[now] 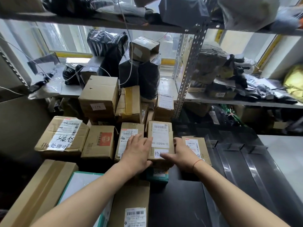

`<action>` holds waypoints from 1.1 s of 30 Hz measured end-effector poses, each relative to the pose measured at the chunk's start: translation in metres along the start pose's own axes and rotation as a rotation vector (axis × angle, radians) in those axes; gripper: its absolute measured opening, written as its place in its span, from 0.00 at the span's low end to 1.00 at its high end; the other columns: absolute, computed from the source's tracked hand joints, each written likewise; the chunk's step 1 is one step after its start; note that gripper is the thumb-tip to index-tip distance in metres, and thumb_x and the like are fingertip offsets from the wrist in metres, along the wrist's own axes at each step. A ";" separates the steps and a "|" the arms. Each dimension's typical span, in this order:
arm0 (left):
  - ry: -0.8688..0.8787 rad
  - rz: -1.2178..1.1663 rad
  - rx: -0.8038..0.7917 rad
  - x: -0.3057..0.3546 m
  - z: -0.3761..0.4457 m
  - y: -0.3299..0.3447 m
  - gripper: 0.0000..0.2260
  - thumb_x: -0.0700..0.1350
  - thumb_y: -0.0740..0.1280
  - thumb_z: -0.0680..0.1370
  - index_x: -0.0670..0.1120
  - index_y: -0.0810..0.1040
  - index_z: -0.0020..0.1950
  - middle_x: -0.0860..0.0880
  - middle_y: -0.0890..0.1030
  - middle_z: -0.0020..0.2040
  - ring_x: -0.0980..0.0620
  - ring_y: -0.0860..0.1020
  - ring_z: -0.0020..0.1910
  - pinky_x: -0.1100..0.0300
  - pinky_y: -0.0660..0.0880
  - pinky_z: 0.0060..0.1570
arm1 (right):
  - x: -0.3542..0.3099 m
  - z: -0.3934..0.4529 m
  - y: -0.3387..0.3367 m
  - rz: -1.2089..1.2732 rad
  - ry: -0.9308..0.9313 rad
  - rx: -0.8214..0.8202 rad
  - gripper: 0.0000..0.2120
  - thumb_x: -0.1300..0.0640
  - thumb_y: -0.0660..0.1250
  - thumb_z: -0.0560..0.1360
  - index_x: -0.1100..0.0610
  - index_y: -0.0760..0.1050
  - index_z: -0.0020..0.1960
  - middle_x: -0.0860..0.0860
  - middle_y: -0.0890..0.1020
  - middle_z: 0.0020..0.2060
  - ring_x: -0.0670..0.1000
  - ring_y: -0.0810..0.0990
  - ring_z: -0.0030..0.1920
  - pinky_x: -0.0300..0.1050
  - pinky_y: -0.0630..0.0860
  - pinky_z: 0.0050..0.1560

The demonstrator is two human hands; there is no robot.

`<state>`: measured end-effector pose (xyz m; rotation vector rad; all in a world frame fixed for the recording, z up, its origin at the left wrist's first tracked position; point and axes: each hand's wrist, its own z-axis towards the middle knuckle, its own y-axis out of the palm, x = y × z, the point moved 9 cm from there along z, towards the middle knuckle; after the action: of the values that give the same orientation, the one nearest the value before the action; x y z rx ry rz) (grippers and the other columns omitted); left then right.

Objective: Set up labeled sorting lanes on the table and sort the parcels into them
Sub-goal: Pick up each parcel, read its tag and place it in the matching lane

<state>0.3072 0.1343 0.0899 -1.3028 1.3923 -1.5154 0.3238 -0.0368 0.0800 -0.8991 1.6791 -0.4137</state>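
- Metal shelving fills the upper half of the frame, heaped with dark bagged parcels, and below it a black table runs across the lower right.
- At centre frame we hold a small cardboard parcel between both hands; it bears a barcode label and a white slip with handwritten characters near its lower edge.
- Our left hand presses the parcel's left side, fingers fairly straight and lying partly over the neighbouring labelled box.
- Our right hand clasps the right side, thumb curled over the lower label, fingers hidden behind the parcel's edge.
- To the left sit a large box with a handwritten white sheet and a box with a red print; these sheets look like lane labels.
- We judge the sorting step is in hand: this parcel is being seated in, or lifted from, a lane.
- Next we need a firm two-sided squeeze and a check of its slip against the lane label.
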 end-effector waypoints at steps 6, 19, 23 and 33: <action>-0.022 -0.096 -0.016 0.003 0.014 -0.012 0.47 0.58 0.77 0.75 0.54 0.51 0.85 0.47 0.63 0.82 0.42 0.50 0.84 0.43 0.47 0.82 | 0.019 0.016 0.001 0.111 0.048 -0.057 0.22 0.48 0.69 0.82 0.52 0.69 0.72 0.46 0.81 0.63 0.42 0.80 0.52 0.35 0.78 0.44; 0.052 -0.683 0.097 0.074 0.031 -0.045 0.31 0.48 0.69 0.84 0.56 0.59 0.84 0.54 0.75 0.75 0.53 0.74 0.73 0.59 0.67 0.70 | 0.072 -0.017 -0.082 0.768 0.074 0.151 0.29 0.62 0.74 0.79 0.51 0.65 0.75 0.54 0.80 0.64 0.52 0.86 0.58 0.52 0.85 0.52; -0.006 -0.758 0.035 0.097 0.046 -0.026 0.31 0.47 0.69 0.84 0.61 0.59 0.83 0.54 0.77 0.74 0.51 0.74 0.74 0.48 0.70 0.76 | 0.097 -0.029 -0.101 0.755 0.071 0.128 0.30 0.65 0.70 0.80 0.49 0.68 0.78 0.54 0.81 0.65 0.55 0.85 0.61 0.63 0.83 0.62; -0.113 -0.778 -0.056 0.150 0.075 0.017 0.29 0.42 0.67 0.85 0.56 0.61 0.83 0.53 0.76 0.75 0.50 0.74 0.75 0.52 0.74 0.69 | 0.151 -0.031 -0.125 0.607 0.097 0.083 0.32 0.62 0.73 0.79 0.41 0.70 0.77 0.47 0.82 0.64 0.52 0.84 0.63 0.59 0.82 0.65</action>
<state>0.3382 -0.0312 0.0999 -2.0768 0.8851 -1.8415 0.3263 -0.2352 0.0739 -0.2799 1.9083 -0.1100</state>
